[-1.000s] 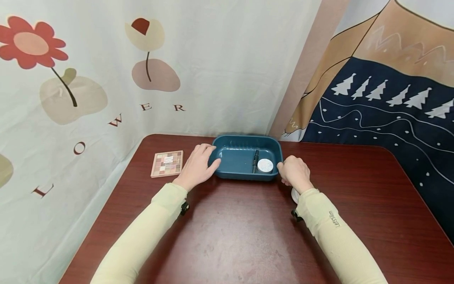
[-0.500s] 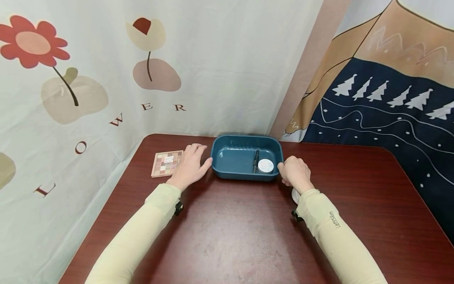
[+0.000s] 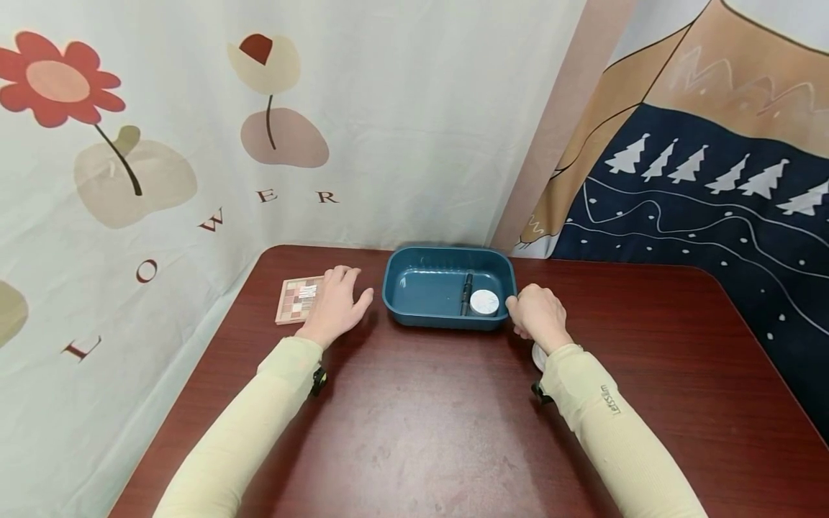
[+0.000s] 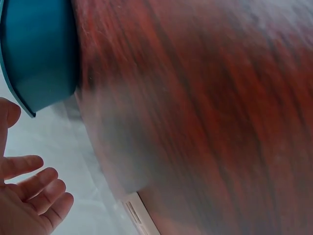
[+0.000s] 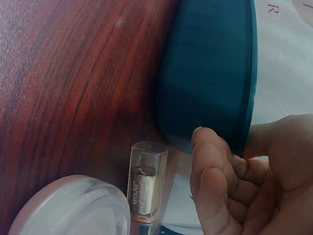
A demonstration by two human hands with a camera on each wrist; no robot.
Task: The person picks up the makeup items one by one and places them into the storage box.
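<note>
A teal plastic bin (image 3: 427, 320) stands at the back of the table. Inside it lie a dark pen-like stick (image 3: 466, 293) and a round white-topped container (image 3: 484, 302). My right hand (image 3: 539, 313) grips the bin's right end, thumb over the rim and fingers curled against the outer wall. My left hand (image 3: 333, 306) is apart from the bin, fingers loosely spread, holding nothing. It covers the right part of an eyeshadow palette (image 3: 294, 298); whether it touches the palette I cannot tell. In the left wrist view, the palette's edge (image 4: 142, 215) shows beneath the hand.
By my right wrist, a clear-capped lipstick tube (image 5: 146, 183) stands beside a round pink-and-clear container (image 5: 73, 210); in the head view my forearm mostly hides them. A printed curtain (image 3: 414, 129) hangs right behind the table's back edge.
My left hand has moved left, away from the bin's left end and over the palette. My right hand stays at the bin's right end, and the bin has hardly moved.
</note>
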